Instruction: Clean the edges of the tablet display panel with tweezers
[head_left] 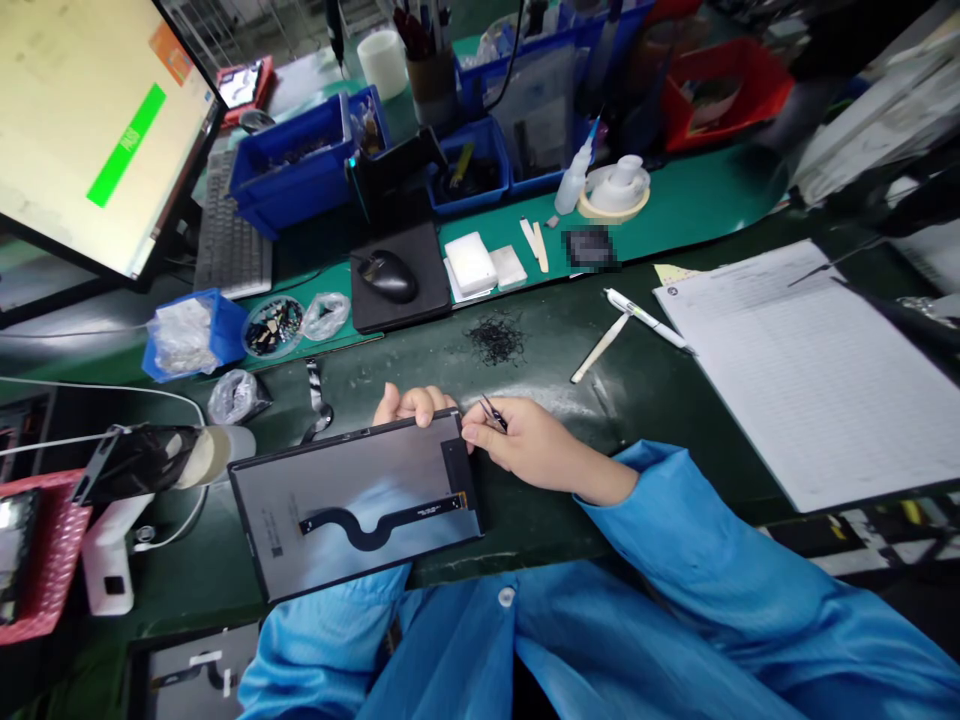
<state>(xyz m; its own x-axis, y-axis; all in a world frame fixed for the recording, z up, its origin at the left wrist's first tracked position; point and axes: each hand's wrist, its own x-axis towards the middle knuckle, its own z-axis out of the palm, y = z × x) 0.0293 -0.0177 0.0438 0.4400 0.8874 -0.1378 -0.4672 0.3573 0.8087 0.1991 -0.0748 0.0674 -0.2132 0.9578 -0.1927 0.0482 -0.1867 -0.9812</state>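
A flat tablet display panel (330,480) is tilted over the bench with its grey back towards me. A curved black ribbon cable (367,532) runs across it. My left hand (414,403) supports the panel from behind; its fingertips show over the far edge and the palm is hidden. At the panel's upper right corner, my right hand (529,440) is closed round dark tweezers (493,414), whose lower end is hidden by the fingers. Its fingertips are close to the panel's right edge; whether they touch it I cannot tell.
Beyond the panel lies a heap of thin black strands (495,340). A pen (649,320), a flat stick (600,348) and paper sheets (810,370) are on the right. Blue bins (289,165) and a mouse (386,275) stand behind; another panel (199,675) is lower left.
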